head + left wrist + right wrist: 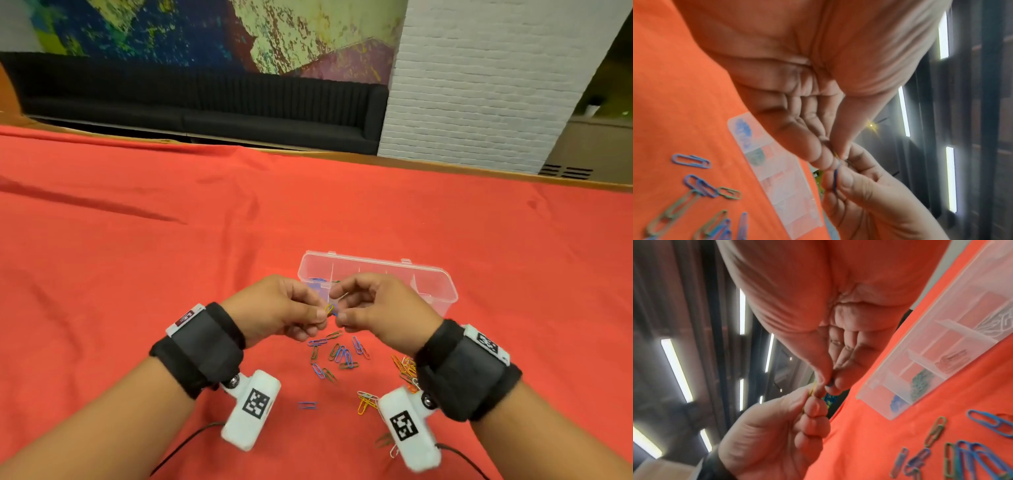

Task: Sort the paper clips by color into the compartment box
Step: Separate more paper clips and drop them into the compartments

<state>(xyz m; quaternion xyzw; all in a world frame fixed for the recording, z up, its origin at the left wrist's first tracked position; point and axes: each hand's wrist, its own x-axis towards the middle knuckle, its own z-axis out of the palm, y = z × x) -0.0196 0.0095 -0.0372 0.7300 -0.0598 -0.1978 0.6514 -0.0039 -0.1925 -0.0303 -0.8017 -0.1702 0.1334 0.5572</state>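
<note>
From the head view, the left hand (284, 308) is pinching a yellow wire paper clip (329, 309) while the right hand (373, 308) is pinching a blue wire paper clip (335, 313) hooked to it, above the red-clothed counter (137, 274), just before the clear plastic compartment box (442, 284).

The left wrist view is showing the blue clip (835, 180) held between curled right fingers (851, 181).

The right wrist view is showing the yellow clip (811, 391) nipped by the left thumb and finger, and the box (900, 369) with blue, green and silver groups sitting in separate compartments.

They seem to be separating linked clips; next each needs dropping with its colour.

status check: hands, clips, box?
Left hand pinching yellow clip, right hand pinching blue clip; the two look hooked together. Compartment box open, partly filled. Loose clips on red cloth. Nothing blocking.
</note>
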